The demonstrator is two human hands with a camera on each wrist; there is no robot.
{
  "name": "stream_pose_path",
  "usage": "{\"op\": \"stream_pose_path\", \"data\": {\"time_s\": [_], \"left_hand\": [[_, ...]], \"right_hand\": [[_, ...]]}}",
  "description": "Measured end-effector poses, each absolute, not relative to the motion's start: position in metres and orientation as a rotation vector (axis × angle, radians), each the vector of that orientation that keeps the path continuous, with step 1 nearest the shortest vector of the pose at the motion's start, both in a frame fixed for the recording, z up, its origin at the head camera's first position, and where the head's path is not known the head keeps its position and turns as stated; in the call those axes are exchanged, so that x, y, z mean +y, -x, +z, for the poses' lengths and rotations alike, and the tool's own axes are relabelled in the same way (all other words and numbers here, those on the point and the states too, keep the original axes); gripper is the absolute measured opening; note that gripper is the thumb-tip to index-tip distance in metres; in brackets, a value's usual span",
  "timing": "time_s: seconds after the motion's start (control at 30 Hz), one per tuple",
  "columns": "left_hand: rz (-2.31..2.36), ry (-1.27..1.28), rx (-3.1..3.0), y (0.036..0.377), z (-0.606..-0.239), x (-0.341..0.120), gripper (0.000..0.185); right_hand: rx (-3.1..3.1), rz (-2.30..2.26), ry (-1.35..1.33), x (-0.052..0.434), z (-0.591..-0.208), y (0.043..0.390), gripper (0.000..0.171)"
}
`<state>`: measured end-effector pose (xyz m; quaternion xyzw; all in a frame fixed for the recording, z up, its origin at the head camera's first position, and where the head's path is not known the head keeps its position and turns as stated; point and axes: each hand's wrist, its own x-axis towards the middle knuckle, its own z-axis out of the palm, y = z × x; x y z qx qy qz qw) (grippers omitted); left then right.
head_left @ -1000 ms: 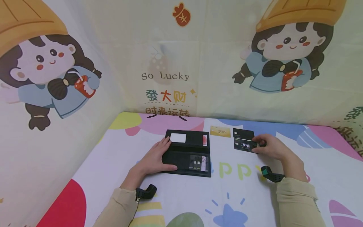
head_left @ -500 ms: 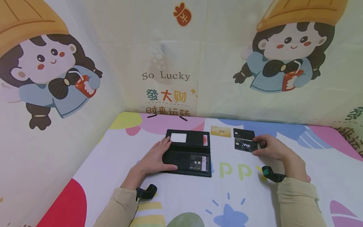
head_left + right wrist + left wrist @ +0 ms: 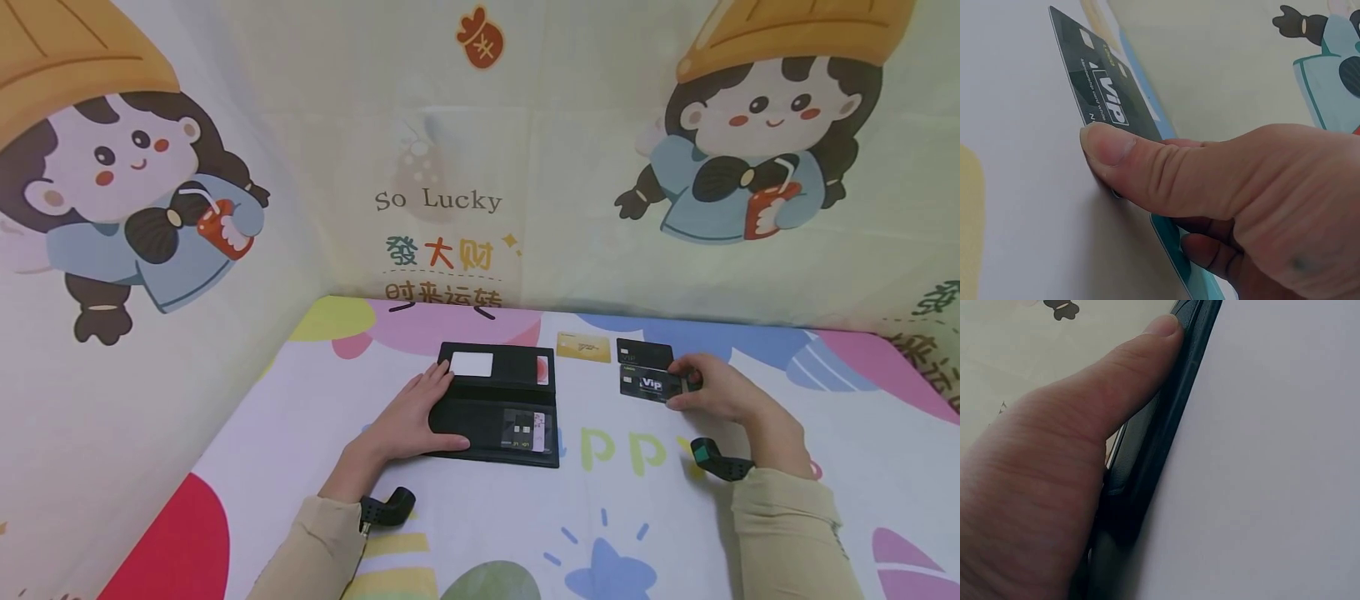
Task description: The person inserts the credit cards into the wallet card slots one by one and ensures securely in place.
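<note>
A black wallet lies unfolded on the table, a white card in its upper half and a dark card in its lower clear window. My left hand rests across its left side, fingers spread; the thumb lies along the near edge in the left wrist view. To the right, my right hand holds a black card marked "Vip" by its right end, between thumb and fingers. In the right wrist view this Vip card tilts up slightly, and a dark teal card edge shows beneath the fingers.
Just behind the Vip card lies another black card, with a gold card to its left. A patterned cloth covers the table. A cartoon-printed curtain stands along the back and left.
</note>
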<state>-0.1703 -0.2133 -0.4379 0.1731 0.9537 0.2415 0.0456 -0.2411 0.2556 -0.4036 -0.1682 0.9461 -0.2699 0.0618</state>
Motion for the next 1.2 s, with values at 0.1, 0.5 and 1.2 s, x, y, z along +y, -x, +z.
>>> {"op": "stream_pose_path", "data": {"time_s": [0.1,0.5,1.2], "left_hand": [[0.730,-0.539,2.917,0.1702,-0.4378,-0.2135,0.116],[0.727,-0.556,2.918,0.1701,-0.4376,-0.2133,0.115],[0.727,-0.557,2.920,0.1697,-0.4375,-0.2135,0.114]], "right_hand": [[2.861,-0.831,0.510,0.2558,-0.4041,0.2405,0.056],[2.834,-0.898,0.552,0.2559,-0.4051,0.2386,0.058],[2.814,-0.901,0.482,0.2537,-0.4035,0.2373,0.064]]}}
